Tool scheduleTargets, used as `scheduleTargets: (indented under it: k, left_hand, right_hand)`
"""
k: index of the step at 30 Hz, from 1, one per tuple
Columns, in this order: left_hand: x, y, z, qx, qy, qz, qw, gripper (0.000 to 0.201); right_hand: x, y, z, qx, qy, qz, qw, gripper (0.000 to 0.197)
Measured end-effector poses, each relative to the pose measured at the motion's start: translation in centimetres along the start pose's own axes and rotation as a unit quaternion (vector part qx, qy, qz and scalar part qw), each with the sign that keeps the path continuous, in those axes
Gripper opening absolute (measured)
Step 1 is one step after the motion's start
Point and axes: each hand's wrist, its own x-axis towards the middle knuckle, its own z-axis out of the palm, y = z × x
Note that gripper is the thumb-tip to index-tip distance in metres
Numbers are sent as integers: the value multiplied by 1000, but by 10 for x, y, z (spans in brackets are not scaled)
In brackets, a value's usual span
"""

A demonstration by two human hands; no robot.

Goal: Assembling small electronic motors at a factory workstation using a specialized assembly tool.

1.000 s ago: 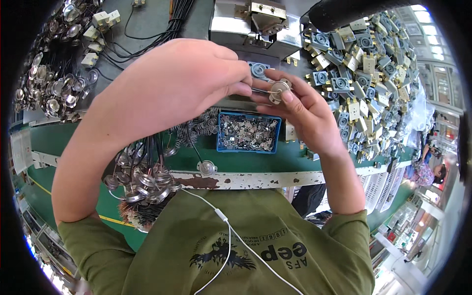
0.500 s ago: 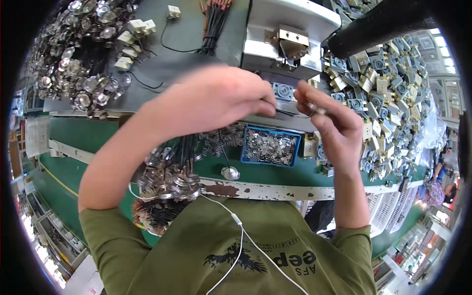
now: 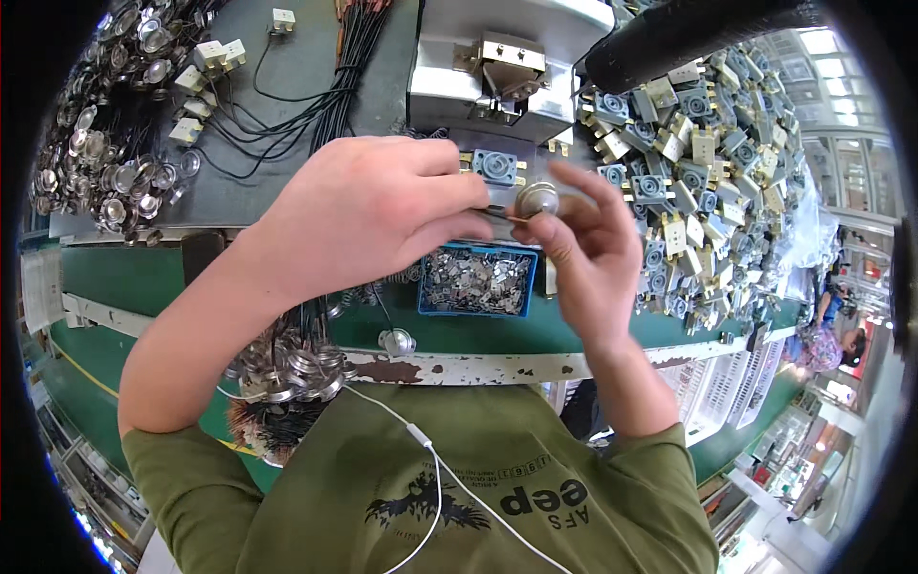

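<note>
Between thumb and fingers, my right hand [image 3: 598, 258] grips a round silver metal cap-like part [image 3: 537, 199]. A short dark wire [image 3: 495, 209] runs from beside this part to the fingertips of my left hand [image 3: 387, 201], which are closed on it. The wire's far end is hidden behind the left fingers. Just beyond both hands, a grey square switch block [image 3: 495, 166] with brass terminals lies on the metal worktop. Below them is a blue tray [image 3: 475, 313] of small metal clips.
A metal fixture [image 3: 512, 67] stands at the back, with a black tube [image 3: 688, 43] to its right. Switch blocks [image 3: 674, 234] are heaped at right. Round metal parts [image 3: 124, 177] pile up at left, beside a bundle of black wires [image 3: 349, 77]. A white earphone cord [image 3: 418, 435] hangs over my shirt.
The silver part, blurred and mostly covered before, now shows clearly in my right fingers. My left hand still pinches the wire. The whole view has shifted, with the bench appearing further left.
</note>
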Motion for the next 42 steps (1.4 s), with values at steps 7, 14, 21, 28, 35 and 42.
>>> scheduleTargets:
  k: [7, 14, 21, 28, 35, 42]
  left_hand:
    - [-3, 0, 4, 57, -39, 13, 998, 30]
    - [-1, 4, 5, 65, -57, 21, 996, 30]
    - [10, -6, -7, -49, -69, -37, 996, 34]
    - [29, -26, 22, -56, -142, -160, 975, 32]
    - [27, -30, 23, -32, -142, -145, 979, 32]
    - [25, -26, 28, 19, -106, -100, 989, 35]
  right_hand:
    - [36, -31, -15, -156, -226, 15, 962, 32]
    - [37, -31, -24, -189, -275, 17, 942, 33]
    - [22, -23, -38, -161, -36, -41, 985, 39]
    - [50, -51, -47, -46, 27, -361, 931, 38]
    - [112, -102, -6, -45, 143, -360, 921, 36]
    - [104, -100, -8, -30, 168, -342, 924, 35]
